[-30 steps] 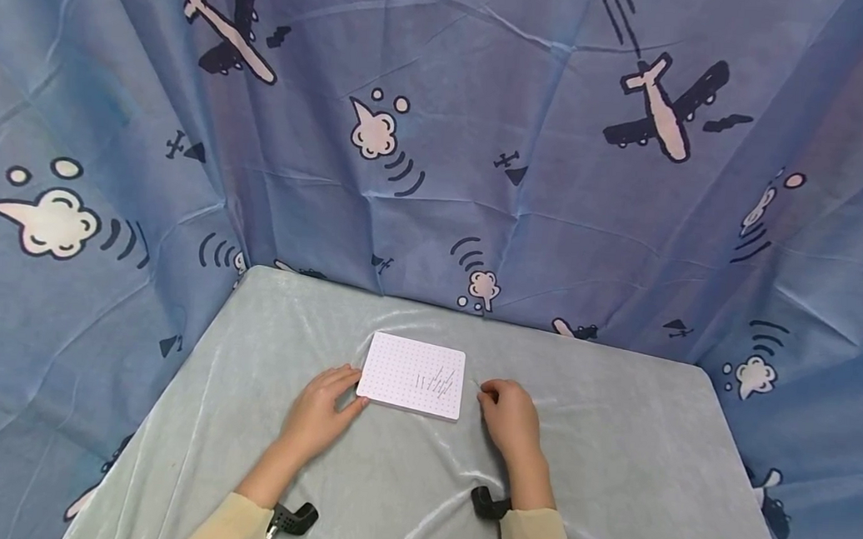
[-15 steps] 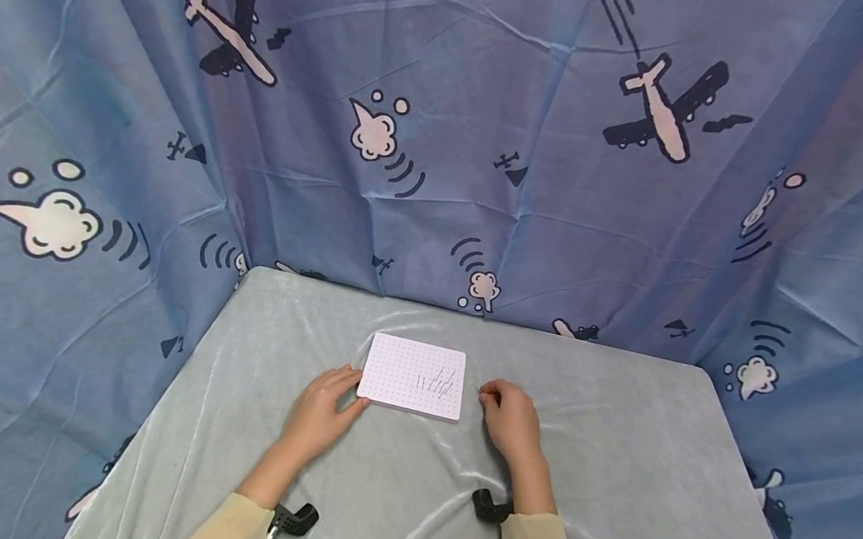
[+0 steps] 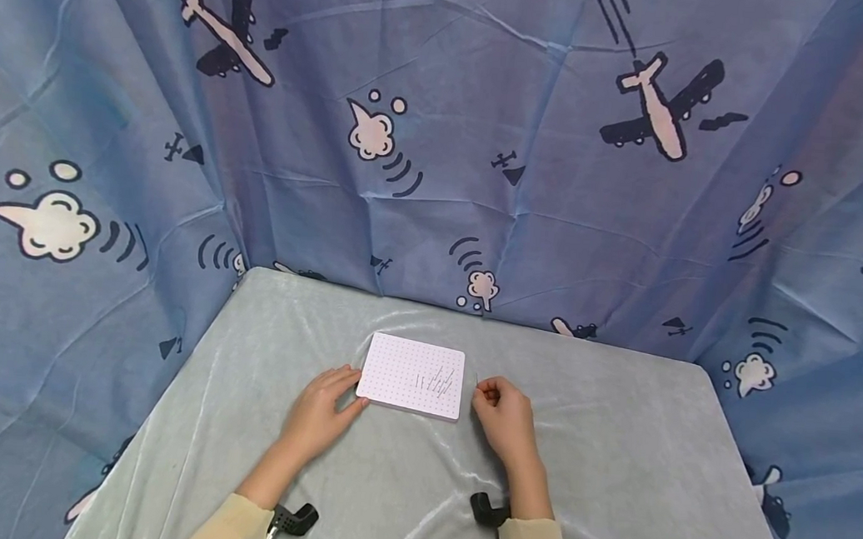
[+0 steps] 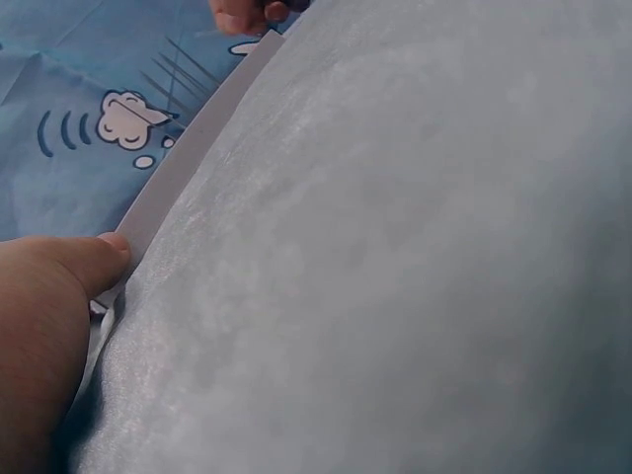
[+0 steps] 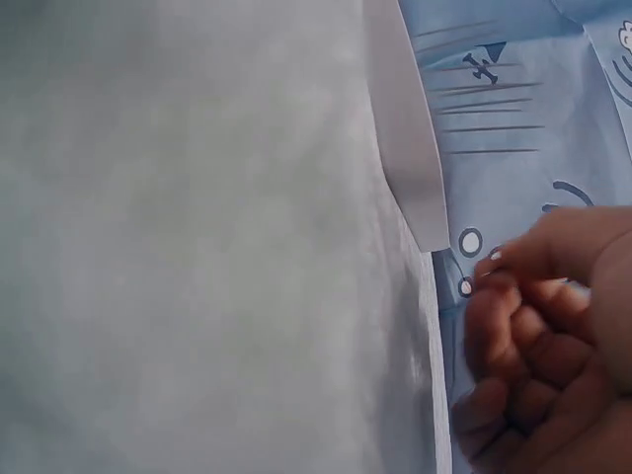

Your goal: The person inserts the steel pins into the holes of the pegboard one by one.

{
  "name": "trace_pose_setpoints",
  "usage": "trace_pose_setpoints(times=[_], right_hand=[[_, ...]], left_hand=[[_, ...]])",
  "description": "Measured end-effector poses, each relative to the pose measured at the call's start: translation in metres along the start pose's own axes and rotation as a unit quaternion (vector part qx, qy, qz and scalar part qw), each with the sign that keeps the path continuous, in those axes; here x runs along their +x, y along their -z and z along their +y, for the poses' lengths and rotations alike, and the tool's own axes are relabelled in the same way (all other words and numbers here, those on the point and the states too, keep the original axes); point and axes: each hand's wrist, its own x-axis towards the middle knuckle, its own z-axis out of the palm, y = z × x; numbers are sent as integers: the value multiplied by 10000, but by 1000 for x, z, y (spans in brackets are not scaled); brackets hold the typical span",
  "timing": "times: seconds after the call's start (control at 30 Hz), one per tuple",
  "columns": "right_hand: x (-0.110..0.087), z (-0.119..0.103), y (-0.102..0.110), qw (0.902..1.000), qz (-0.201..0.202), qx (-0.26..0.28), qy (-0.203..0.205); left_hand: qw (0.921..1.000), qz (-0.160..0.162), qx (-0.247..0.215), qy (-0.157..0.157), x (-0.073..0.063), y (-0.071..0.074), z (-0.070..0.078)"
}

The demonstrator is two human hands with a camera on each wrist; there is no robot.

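Observation:
A white rectangular board (image 3: 394,371) with a grid of small dots or holes lies on the table. Several thin dark needles (image 3: 439,380) stand in its right half, most of them leaning in the head view. My left hand (image 3: 319,412) holds the board's near-left corner, thumb (image 4: 109,259) on the front side and fingers at the left edge. Just beyond the right edge, my right hand (image 3: 505,417) pinches a thin needle (image 3: 477,380) between thumb and forefinger. That needle is hard to make out in the right wrist view, where the other fingers are curled.
A pale grey-green velvety cloth (image 3: 614,449) covers the table, with some creases. Blue curtains (image 3: 441,136) printed with planes and clouds surround its back and sides. Black wrist devices (image 3: 488,509) sit by both sleeves.
My right hand has shifted slightly left towards the board, and the needle in it now points more upright. The left hand and the board stay in place.

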Motion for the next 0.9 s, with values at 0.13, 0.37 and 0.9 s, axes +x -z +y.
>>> trace_pose_setpoints(times=[0.13, 0.37, 0.9], right_hand=[[-3, -5, -2, 9978, 236, 612, 70], [-6, -8, -11, 9891, 298, 1418, 249], [-13, -17, -28, 9808, 248, 1919, 224]], left_hand=[[10000, 14, 6, -16, 0, 0, -1], [10000, 51, -8, -67, -1, 0, -2], [10000, 26, -3, -90, 0, 0, -4]])
